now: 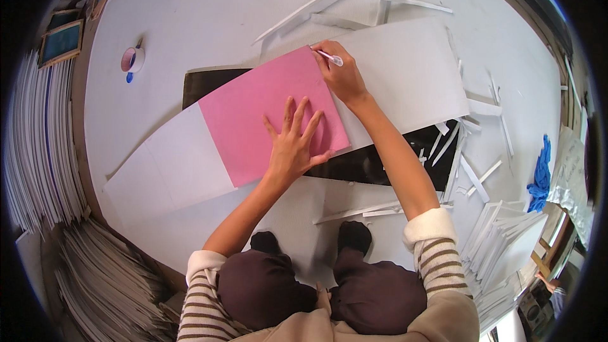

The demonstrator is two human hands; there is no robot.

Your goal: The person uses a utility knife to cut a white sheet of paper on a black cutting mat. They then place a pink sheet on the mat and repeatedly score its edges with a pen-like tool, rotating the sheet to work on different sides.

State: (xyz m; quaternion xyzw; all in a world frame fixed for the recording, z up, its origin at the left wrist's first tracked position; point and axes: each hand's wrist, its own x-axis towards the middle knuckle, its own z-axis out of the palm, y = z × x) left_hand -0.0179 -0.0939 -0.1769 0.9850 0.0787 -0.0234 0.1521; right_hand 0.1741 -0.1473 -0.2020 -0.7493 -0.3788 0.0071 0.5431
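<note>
My left hand [292,147] lies with spread fingers on a flat pink rectangular sheet [237,111], pressing near its right side. At the sheet's top right corner, my right hand [342,79] grips a slim pen-like tool [331,58] with a pale rounded end. Its tip is down by that corner and too small to make out. Beneath the pink sheet runs a long white sheet [405,66], showing on both sides of it. Under both lies a black mat [361,168], its edges showing at upper left and lower right.
White offcut strips [475,177] litter the right side, with longer ones [310,9] beyond the sheets. A cup or tape roll [133,60] stands far left. A crumpled blue cloth or glove [539,174] lies right. White sheets are stacked left [47,145] and lower right [503,240].
</note>
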